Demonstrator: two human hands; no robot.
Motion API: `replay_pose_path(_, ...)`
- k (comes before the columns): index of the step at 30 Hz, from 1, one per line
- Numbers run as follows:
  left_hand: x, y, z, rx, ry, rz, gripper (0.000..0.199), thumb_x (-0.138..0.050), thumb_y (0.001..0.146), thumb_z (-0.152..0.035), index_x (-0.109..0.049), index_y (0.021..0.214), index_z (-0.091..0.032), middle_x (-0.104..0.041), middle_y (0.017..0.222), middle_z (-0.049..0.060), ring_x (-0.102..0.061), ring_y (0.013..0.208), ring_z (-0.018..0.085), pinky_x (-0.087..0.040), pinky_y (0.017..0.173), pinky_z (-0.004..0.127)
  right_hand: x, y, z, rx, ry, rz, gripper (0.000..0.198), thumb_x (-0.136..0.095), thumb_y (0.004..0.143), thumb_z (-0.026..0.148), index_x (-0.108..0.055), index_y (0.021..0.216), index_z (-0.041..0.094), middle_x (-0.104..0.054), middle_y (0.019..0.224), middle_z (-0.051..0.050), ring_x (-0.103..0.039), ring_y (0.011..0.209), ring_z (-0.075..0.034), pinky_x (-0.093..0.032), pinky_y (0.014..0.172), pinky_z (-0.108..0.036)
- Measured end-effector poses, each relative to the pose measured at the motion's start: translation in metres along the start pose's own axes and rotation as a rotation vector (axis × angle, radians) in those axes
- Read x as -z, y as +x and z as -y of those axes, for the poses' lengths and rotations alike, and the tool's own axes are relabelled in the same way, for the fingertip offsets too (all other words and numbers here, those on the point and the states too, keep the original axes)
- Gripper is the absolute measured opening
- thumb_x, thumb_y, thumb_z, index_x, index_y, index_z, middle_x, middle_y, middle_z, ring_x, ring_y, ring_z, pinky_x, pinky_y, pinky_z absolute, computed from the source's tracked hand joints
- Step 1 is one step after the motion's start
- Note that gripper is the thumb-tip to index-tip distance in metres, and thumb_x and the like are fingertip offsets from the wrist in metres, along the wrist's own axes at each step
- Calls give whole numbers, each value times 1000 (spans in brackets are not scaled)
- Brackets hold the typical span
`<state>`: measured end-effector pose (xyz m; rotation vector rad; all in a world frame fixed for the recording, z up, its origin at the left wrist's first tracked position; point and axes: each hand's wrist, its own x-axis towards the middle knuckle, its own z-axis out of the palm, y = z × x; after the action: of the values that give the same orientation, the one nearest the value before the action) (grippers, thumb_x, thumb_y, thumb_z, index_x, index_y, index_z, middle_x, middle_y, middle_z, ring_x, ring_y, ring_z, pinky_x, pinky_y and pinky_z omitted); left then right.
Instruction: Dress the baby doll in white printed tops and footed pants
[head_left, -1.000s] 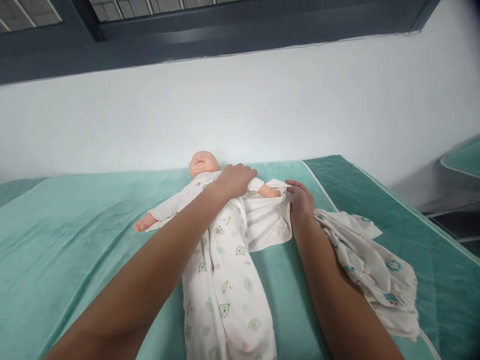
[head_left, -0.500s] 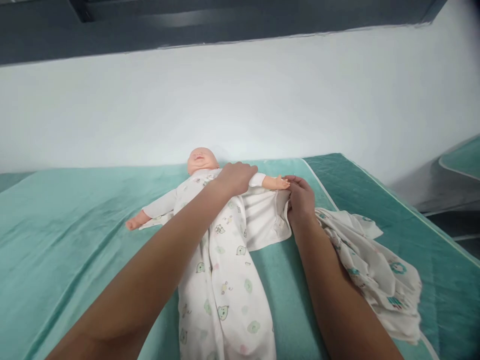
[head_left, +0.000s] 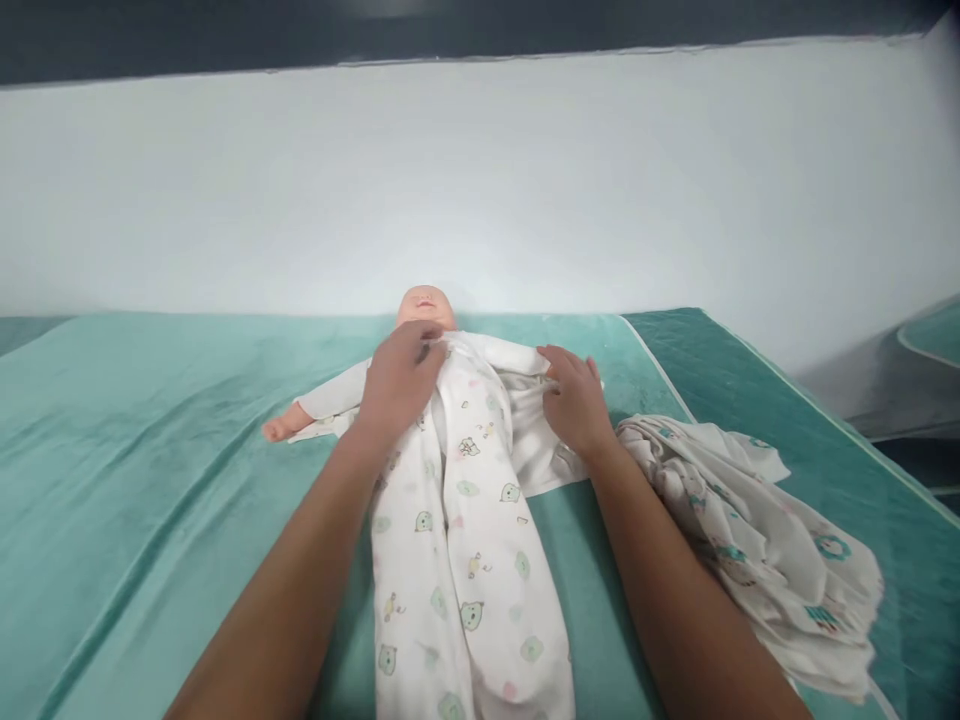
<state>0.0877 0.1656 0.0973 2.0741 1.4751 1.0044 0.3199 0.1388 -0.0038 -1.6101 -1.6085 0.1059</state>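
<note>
- Step, seemingly: settling the long white cloth sleeve (head_left: 514, 353) on the pink plastic baby doll (head_left: 425, 300), its head just beyond the left hand (head_left: 397, 385).
- Next move calls for steady chest cloth, sleeve end held.
- Right hand (head_left: 576, 402): fingers closed on sleeve end.
- Left: on white green-printed cloth romper (head_left: 480, 540), chest; can't tell whether pinching.

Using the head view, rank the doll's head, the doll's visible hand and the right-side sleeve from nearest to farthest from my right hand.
1. Right-side sleeve: its end meets your right hand.
2. Doll's head: farther back, to the left.
3. Doll's visible hand: out at the far left.
</note>
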Motion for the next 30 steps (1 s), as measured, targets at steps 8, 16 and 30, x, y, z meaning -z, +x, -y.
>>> replay_pose_path(8,3,-22,57,219,-184,-204,36,-46,91,-45,-62,114,-23,-61,127,6,-55,118,23,-42,105,35,-11,-2,8,40,107,12,63,-48,68,10,-57,129,25,-52,143,-9,-41,137,-29,-29,116,-54)
replay_pose_path(16,9,-27,54,258,104,-120,48,-31,95,-56,-62,115,-24,-66,112,11,-59,107,31,-45,92,46,-12,-10,44,-41,425,69,40,-56,89,31,-60,129,30,-55,143,-2,-44,137,-23,-29,118,-49)
replay_pose_path(30,23,-33,49,345,313,164,59,-17,96,-57,-46,135,-24,-69,112,17,-65,99,40,-45,84,51,-14,-8,72,-37,596,243,40,-51,93,50,-59,129,34,-55,140,-1,-47,132,-22,-37,112,-44)
